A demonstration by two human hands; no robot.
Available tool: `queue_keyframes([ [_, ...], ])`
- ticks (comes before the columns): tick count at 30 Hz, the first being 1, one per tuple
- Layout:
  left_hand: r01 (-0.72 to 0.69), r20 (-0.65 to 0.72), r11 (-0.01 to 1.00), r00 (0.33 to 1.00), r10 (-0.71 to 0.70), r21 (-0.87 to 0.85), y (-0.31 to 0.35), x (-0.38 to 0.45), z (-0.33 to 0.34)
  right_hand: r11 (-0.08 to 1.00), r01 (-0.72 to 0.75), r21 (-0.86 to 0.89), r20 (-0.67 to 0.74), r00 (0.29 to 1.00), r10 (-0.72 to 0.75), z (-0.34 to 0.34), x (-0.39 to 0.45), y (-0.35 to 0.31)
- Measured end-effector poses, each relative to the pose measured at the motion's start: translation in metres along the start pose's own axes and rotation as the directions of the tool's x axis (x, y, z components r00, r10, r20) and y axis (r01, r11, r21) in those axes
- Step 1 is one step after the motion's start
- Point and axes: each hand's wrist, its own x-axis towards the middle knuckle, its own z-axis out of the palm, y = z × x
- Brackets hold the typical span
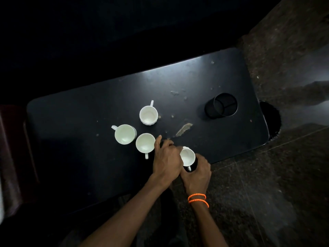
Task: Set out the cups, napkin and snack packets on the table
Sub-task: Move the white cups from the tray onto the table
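Four white cups stand upright on the dark table (74, 122). One cup (148, 114) is furthest away, a second cup (124, 134) sits to the left, and a third cup (145, 142) is beside it with its handle toward me. The fourth cup (187, 156) is near the table's front edge. My right hand (196, 173), with orange bands on the wrist, wraps around its near side by the handle. My left hand (166, 162) lies against that cup's left rim with fingers curled and its thumb close to the third cup. No napkin or snack packets are in view.
A black mesh holder (221, 108) stands at the table's far right. Scuffed pale patches (184, 129) mark the tabletop. Speckled stone floor (258, 193) runs along the right, and a dark reddish seat (10, 157) sits at the left. The light is dim.
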Motion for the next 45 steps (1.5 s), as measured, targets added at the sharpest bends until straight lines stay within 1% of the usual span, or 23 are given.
queue_keyframes([
  [2,-0.016,-0.04,0.999,0.999,0.014,-0.05,-0.003,-0.005,-0.002,0.999,-0.009,-0.035,0.029,1.0,0.01,-0.001,0.001,0.0],
  [4,-0.02,-0.173,0.98,0.985,-0.015,-0.196,-0.008,-0.015,-0.007,0.995,-0.038,-0.096,0.048,0.998,0.043,-0.003,0.001,-0.003],
  [6,-0.005,-0.355,0.933,0.926,-0.132,-0.361,-0.018,-0.031,-0.012,0.99,-0.051,-0.134,0.03,0.998,0.055,-0.007,-0.001,-0.011],
  [8,0.06,-0.437,0.865,0.844,-0.31,-0.498,-0.029,-0.051,-0.016,0.99,0.012,-0.139,-0.008,1.0,-0.014,-0.01,-0.004,-0.021],
  [9,0.103,-0.443,0.817,0.798,-0.409,-0.568,-0.034,-0.06,-0.016,0.991,0.064,-0.121,-0.024,0.997,-0.067,-0.011,-0.005,-0.028],
  [11,0.193,-0.389,0.691,0.708,-0.589,-0.696,-0.042,-0.073,-0.014,0.983,0.177,-0.054,-0.044,0.983,-0.179,-0.01,-0.006,-0.045],
  [13,0.261,-0.27,0.538,0.645,-0.715,-0.801,-0.048,-0.074,-0.011,0.956,0.287,0.062,-0.027,0.958,-0.286,-0.004,-0.007,-0.064],
  [14,0.29,-0.199,0.465,0.629,-0.752,-0.836,-0.052,-0.071,-0.01,0.941,0.31,0.136,0.009,0.949,-0.314,0.001,-0.007,-0.075],
  [16,0.35,-0.065,0.356,0.627,-0.777,-0.867,-0.06,-0.064,-0.01,0.927,0.275,0.255,0.119,0.942,-0.313,0.013,-0.006,-0.094],
  [18,0.368,0.006,0.316,0.66,-0.752,-0.874,-0.064,-0.057,-0.011,0.936,0.208,0.285,0.203,0.941,-0.271,0.028,-0.003,-0.106],
  [20,0.365,0.045,0.312,0.709,-0.704,-0.877,-0.067,-0.051,-0.015,0.959,0.114,0.26,0.254,0.95,-0.182,0.04,-0.001,-0.11],
  [22,0.384,0.086,0.323,0.748,-0.659,-0.865,-0.071,-0.047,-0.019,0.97,0.039,0.238,0.273,0.956,-0.105,0.047,0.001,-0.11],
  [25,0.414,0.133,0.317,0.761,-0.634,-0.854,-0.075,-0.045,-0.022,0.971,-0.017,0.238,0.284,0.957,-0.053,0.055,0.0,-0.109],
  [28,0.415,0.153,0.301,0.767,-0.623,-0.859,-0.077,-0.047,-0.019,0.967,-0.039,0.253,0.263,0.964,-0.03,0.057,-0.002,-0.108],
  [34,0.377,0.171,0.178,0.726,-0.665,-0.909,-0.078,-0.071,-0.002,0.97,-0.013,0.244,0.24,0.97,-0.047,0.05,-0.027,-0.099],
  [38,0.392,0.199,0.129,0.693,-0.693,-0.911,-0.079,-0.096,0.008,0.966,-0.052,0.253,0.259,0.966,-0.016,0.045,-0.055,-0.092],
  [40,0.415,0.215,0.122,0.675,-0.706,-0.901,-0.081,-0.105,0.011,0.967,-0.063,0.247,0.267,0.964,-0.006,0.045,-0.066,-0.089],
  [45,0.466,0.225,0.148,0.652,-0.724,-0.872,-0.084,-0.116,0.01,0.971,-0.059,0.23,0.265,0.964,-0.004,0.045,-0.08,-0.088],
])
